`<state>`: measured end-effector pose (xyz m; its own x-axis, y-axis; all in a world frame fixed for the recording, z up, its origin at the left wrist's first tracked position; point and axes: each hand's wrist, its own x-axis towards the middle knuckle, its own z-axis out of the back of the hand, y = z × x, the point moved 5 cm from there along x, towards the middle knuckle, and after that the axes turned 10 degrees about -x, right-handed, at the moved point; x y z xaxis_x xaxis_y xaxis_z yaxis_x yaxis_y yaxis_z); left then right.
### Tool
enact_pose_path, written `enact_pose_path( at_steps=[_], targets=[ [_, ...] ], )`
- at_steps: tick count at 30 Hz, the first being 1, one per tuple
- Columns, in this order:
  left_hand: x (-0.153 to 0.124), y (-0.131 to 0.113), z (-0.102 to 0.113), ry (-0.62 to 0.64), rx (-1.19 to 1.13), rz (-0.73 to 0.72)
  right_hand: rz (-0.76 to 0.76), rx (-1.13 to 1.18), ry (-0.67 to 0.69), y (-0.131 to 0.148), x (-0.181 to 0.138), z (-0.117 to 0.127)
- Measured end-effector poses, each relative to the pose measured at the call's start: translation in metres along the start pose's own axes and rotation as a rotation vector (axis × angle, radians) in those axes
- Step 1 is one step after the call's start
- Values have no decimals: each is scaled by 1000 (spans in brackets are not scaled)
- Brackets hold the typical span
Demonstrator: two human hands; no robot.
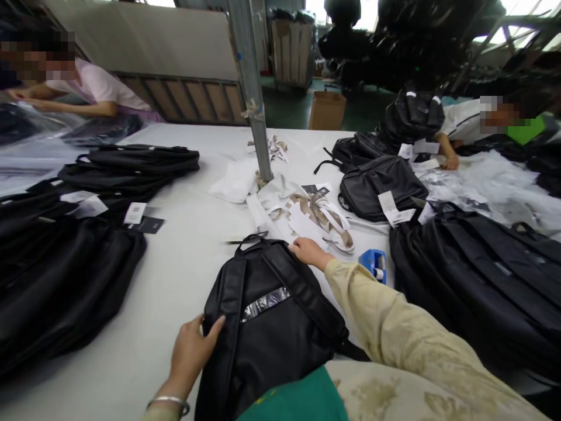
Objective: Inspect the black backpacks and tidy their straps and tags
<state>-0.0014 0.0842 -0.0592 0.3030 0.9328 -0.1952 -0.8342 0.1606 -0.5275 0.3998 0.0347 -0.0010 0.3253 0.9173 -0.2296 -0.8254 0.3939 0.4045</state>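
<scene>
A black backpack (pixel 272 327) lies back-side up on the white table (pixel 175 275) right in front of me, its straps facing up and a silver strip across the middle. My left hand (pixel 193 351) grips its left edge, thumb on top, a bangle on the wrist. My right hand (pixel 308 252) reaches over the bag to its top right corner, fingers curled at the edge next to a white paper piece (pixel 302 225); what they pinch is hidden.
Black bags are stacked at the left (pixel 65 275) and right (pixel 482 275), more behind (pixel 377 184). Paper scraps and tags (pixel 324 216) surround a metal post (pixel 252 88). A blue tape dispenser (pixel 373 263) sits by my right arm. Two other people work at the far corners.
</scene>
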Motion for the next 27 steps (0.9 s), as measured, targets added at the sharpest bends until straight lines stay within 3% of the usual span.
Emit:
enact_pose_path(
  at_steps=[2,5,10,16,21,24,27],
  targets=[
    [39,-22,7,-25,-1,-57,-49,-7,-11,16,32,-13],
    [98,-57,2,16,-43,-102,-107,-53,23,34,61,-39],
    [161,-88,-21,103,-22,-108,-116,8,-1,26,79,-59],
    [186,-94,-31,217,44,-129,21,39,155,11,106,-58],
    [191,-97,-31,293,-33,-150,33,-13,112,8,121,-64],
    [194,-99,-27,319,-117,-174,-34,173,64,-1,125,-65],
    [201,-113,-18,314,-304,-303,-151,498,107,-12,128,-66]
  ],
)
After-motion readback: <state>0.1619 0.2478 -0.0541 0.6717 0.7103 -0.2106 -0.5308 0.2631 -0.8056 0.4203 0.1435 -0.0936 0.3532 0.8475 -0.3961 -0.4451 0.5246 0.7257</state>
